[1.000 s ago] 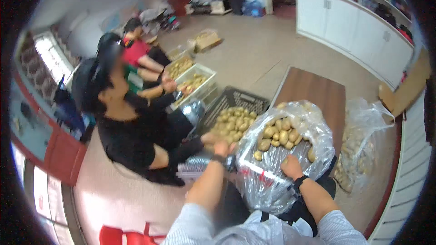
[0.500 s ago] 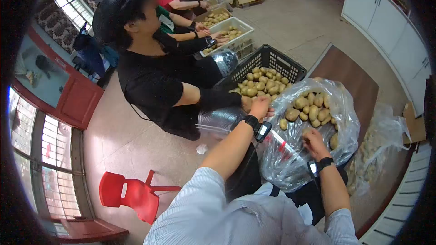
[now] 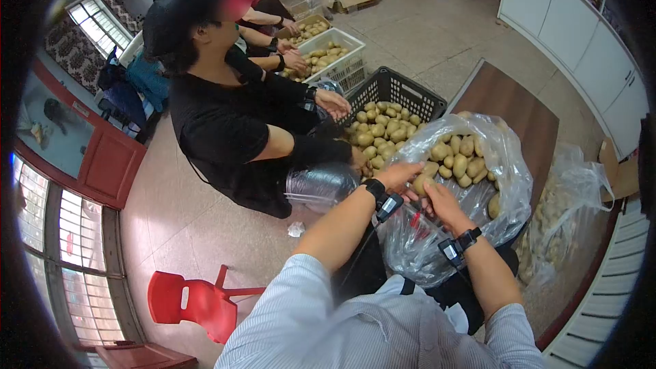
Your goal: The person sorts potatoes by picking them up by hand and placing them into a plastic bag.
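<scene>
Potato held between left hand and right hand; both hands over the open plastic bag.

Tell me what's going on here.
The person's right hand grips a light brown, oval potato, with the left hand close against it, above an open, clear plastic bag holding more potatoes. Beside them, a co-worker in black has one hand over a black, slotted plastic crate of potatoes. Farther back, other people's hands are at a white plastic crate of potatoes.
</scene>
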`<state>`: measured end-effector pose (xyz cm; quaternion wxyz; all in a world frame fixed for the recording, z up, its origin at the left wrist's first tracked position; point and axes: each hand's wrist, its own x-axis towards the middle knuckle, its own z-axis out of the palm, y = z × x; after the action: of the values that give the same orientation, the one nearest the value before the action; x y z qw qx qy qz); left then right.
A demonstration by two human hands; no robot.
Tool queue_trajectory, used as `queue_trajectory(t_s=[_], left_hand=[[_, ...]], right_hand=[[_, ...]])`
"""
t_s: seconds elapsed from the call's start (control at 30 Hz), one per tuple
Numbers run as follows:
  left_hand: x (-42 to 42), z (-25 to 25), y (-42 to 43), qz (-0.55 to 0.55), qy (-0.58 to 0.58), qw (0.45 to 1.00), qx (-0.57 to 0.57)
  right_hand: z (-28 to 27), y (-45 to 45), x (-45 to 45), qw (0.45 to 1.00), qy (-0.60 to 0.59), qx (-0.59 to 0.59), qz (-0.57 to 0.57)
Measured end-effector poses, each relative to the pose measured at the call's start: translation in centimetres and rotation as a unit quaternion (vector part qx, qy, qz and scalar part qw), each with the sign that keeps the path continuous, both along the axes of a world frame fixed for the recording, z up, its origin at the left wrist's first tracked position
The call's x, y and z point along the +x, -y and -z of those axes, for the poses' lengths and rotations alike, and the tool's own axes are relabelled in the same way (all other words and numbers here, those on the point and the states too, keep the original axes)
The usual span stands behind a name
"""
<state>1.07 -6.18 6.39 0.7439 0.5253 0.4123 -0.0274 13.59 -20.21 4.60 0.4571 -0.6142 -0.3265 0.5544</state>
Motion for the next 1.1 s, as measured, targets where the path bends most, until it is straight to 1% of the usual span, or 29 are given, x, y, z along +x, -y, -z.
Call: queue_trajectory(t_s=[0.07, 0.1, 0.13, 0.17, 0.23, 0.3, 0.37, 0.4, 0.43, 0.47, 0.5, 0.53, 0.57, 0.6, 0.63, 0.67, 0.7, 0.73, 0.77, 0.8, 0.83, 0.87, 0.9, 0.93, 0.97, 1.0, 1.03, 1.1], left_hand=[[0.3, 0.6, 0.0, 0.056, 0.049, 0.997, -0.037], [0.4, 1.0, -0.2, 0.057, 0.049, 0.996, -0.037], [0.6, 1.3, -0.4, 0.096, 0.049, 0.994, -0.019], [0.7, 1.7, -0.5, 0.135, 0.049, 0.99, -0.001], [0.5, 2.4, -1.1, 0.124, 0.05, 0.991, -0.003], [0.2, 2.8, -1.7, 0.113, 0.052, 0.992, -0.003], [-0.2, 3.5, -2.5, 0.008, 0.063, 0.997, -0.043], [-0.4, 3.9, -2.9, 0.008, 0.062, 0.997, -0.04], [-0.8, 4.6, -3.4, -0.015, 0.08, 0.997, 0.012], [-1.0, 4.9, -3.8, -0.068, 0.095, 0.993, -0.034], [-1.2, 5.2, -4.3, -0.122, 0.111, 0.983, -0.077], [-1.6, 4.5, -4.6, -0.122, 0.111, 0.984, -0.072], [-2.2, 3.5, -4.6, -0.139, 0.104, 0.982, -0.075], [-2.7, 2.6, -4.6, -0.155, 0.099, 0.98, -0.078], [-3.1, 3.5, -5.0, -0.177, 0.115, 0.975, -0.074], [-3.3, 3.5, -5.3, -0.176, 0.115, 0.975, -0.075], [-3.5, 3.7, -5.5, -0.229, 0.126, 0.962, -0.08], [-3.6, 3.9, -5.6, -0.28, 0.136, 0.946, -0.086], [-3.5, 4.6, -6.0, -0.312, 0.148, 0.935, -0.081], [-3.6, 5.3, -6.4, -0.306, 0.145, 0.937, -0.088], [-3.8, 6.1, -7.0, -0.34, 0.174, 0.919, -0.103], [-3.8, 6.6, -7.1, -0.373, 0.201, 0.898, -0.118], [-3.6, 7.2, -7.2, -0.37, 0.197, 0.9, -0.123], [-3.5, 7.2, -7.5, -0.4, 0.185, 0.891, -0.104], [-3.5, 7.1, -7.7, -0.431, 0.175, 0.881, -0.083], [-3.6, 7.1, -7.7, -0.431, 0.174, 0.882, -0.084], [-3.7, 6.9, -7.7, -0.433, 0.167, 0.883, -0.073], [-3.8, 6.5, -7.6, -0.433, 0.159, 0.885, -0.063]], right_hand=[[1.0, -0.3, 0.3, 1.0, 0.003, 0.007, -0.008], [1.6, -0.5, 0.5, 0.998, 0.048, 0.033, -0.009], [1.8, -0.5, 0.6, 0.994, 0.094, 0.058, -0.01], [2.0, -0.3, 0.6, 0.994, 0.094, 0.056, -0.009], [2.4, -0.1, 0.8, 0.994, 0.086, 0.062, 0.04], [2.6, 0.4, 1.2, 0.994, 0.088, 0.056, 0.045], [3.4, 0.9, 1.8, 0.993, 0.089, 0.052, 0.049], [3.9, 1.3, 2.3, 0.993, 0.096, 0.048, 0.049], [4.4, 1.6, 2.9, 0.993, 0.103, 0.044, 0.048], [4.8, 2.0, 3.7, 0.993, 0.101, 0.048, 0.048], [5.1, 2.3, 4.6, 0.992, 0.114, 0.018, 0.042], [5.2, 2.4, 5.1, 0.991, 0.128, -0.012, 0.037], [4.7, 2.7, 5.3, 0.994, 0.086, -0.029, 0.069], [5.4, 2.9, 5.9, 0.994, 0.085, -0.026, 0.07], [6.4, 3.2, 7.0, 0.986, 0.146, -0.01, 0.084], [7.2, 3.6, 8.0, 0.973, 0.207, 0.003, 0.099], [7.9, 4.0, 9.2, 0.945, 0.307, 0.03, 0.106], [7.7, 4.2, 9.7, 0.945, 0.307, 0.025, 0.109], [7.3, 4.5, 10.4, 0.925, 0.358, 0.0, 0.13], [6.9, 4.7, 11.1, 0.901, 0.407, -0.027, 0.15], [6.7, 4.7, 11.7, 0.9, 0.407, -0.034, 0.155], [6.6, 4.8, 12.1, 0.868, 0.466, -0.025, 0.168], [6.5, 5.0, 12.4, 0.833, 0.524, -0.017, 0.178], [6.0, 5.0, 12.5, 0.833, 0.523, -0.02, 0.179], [5.3, 5.0, 12.4, 0.818, 0.543, -0.031, 0.187], [4.8, 5.0, 12.2, 0.803, 0.561, -0.042, 0.194], [4.9, 5.1, 12.2, 0.803, 0.561, -0.043, 0.194], [4.9, 5.2, 12.2, 0.773, 0.597, -0.024, 0.215]])
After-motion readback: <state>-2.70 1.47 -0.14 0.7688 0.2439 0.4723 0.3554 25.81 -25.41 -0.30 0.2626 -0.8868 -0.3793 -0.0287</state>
